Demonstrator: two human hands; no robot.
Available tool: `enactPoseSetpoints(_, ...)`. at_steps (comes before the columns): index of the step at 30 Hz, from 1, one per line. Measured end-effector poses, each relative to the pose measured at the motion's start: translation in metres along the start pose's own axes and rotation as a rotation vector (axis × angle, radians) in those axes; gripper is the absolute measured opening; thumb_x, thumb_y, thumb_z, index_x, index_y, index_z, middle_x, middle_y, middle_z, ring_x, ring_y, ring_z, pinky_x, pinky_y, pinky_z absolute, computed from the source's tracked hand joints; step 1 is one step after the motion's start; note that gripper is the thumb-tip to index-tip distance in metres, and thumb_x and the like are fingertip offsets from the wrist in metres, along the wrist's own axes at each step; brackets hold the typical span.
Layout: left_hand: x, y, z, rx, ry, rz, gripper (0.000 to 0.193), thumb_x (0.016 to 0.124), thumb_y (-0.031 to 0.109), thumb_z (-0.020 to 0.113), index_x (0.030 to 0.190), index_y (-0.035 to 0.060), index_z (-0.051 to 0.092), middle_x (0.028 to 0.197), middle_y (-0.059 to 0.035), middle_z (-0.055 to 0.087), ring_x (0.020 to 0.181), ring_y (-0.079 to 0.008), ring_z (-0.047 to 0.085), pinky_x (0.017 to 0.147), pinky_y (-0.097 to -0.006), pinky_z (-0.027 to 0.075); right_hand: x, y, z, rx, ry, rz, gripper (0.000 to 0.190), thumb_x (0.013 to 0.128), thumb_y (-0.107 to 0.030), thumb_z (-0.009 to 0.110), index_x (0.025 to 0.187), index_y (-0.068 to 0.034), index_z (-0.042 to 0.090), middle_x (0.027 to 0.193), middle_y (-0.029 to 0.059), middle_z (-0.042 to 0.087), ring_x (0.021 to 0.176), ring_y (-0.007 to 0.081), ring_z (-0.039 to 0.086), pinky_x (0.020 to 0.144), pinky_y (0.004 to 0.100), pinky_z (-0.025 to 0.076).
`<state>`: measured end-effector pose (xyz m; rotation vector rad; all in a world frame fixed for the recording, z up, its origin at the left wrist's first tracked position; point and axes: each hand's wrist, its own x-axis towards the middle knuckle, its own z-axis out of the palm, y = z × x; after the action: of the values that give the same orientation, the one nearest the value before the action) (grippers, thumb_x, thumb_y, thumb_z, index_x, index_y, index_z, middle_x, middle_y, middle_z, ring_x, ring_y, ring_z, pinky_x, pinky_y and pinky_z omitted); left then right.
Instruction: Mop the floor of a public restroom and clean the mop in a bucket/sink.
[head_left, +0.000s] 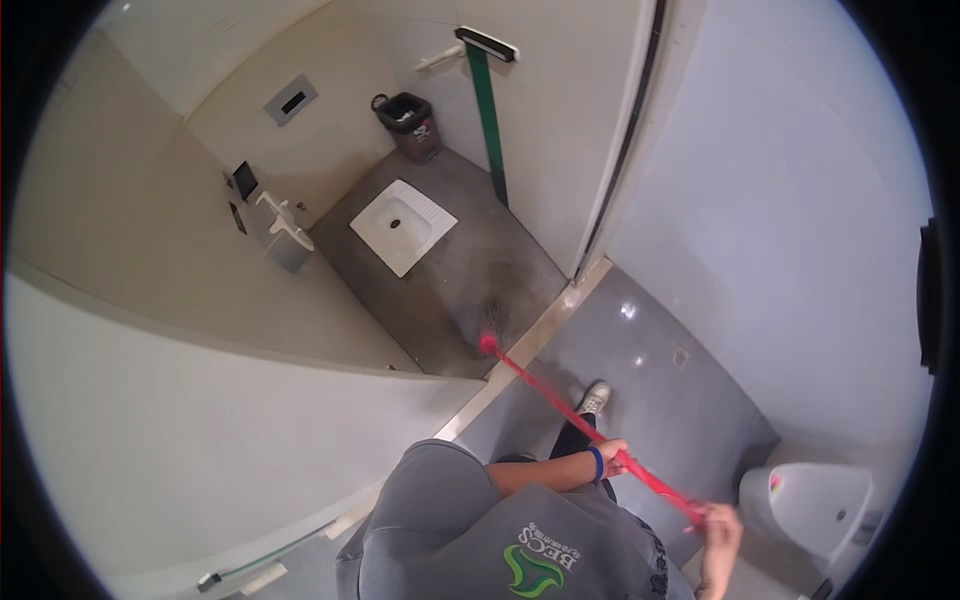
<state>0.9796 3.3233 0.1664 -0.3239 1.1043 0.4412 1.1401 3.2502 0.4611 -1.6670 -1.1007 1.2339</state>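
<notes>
Both my hands hold the red pole (559, 399) of a long-handled floor tool. My left hand (615, 457), with a blue band at its wrist, grips it partway along. Farther up, my right hand (721, 523) closes around it near the upper end. The pole slants down across the threshold (534, 335) to a red joint (488, 343). Beyond the joint, dark fibres (493, 309) spread on the stall floor; they blend into the wet-looking grey surface, so I cannot tell whether this is a mop or a broom. A white squat toilet (420, 217) is set into the floor farther back.
A lined waste bin (417, 135) stands in the stall's back corner. A green upright strip (487, 124) with a black-and-white top rises beside the right wall. Fittings, including a white bracket (283, 217), line the left wall. A urinal (814, 499) is at right, near a floor drain (680, 357).
</notes>
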Motion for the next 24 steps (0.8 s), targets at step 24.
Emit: enactPoseSetpoints(24,0.086,0.324,-0.095,-0.076,0.483,0.311,0.007,0.07,0.011,0.06,0.076,0.0088,0.057,0.068,-0.0064,0.061,0.058,-0.0204,0.061,0.049,-0.0362,0.05,0.359,-0.045,0.184,-1.004,-0.995,-0.36,0.04,0.087,-0.025,0.053,0.125,-0.017,0.047,0.085,0.0206,0.064,0.078,0.04,0.061,0.073,0.0487,0.047)
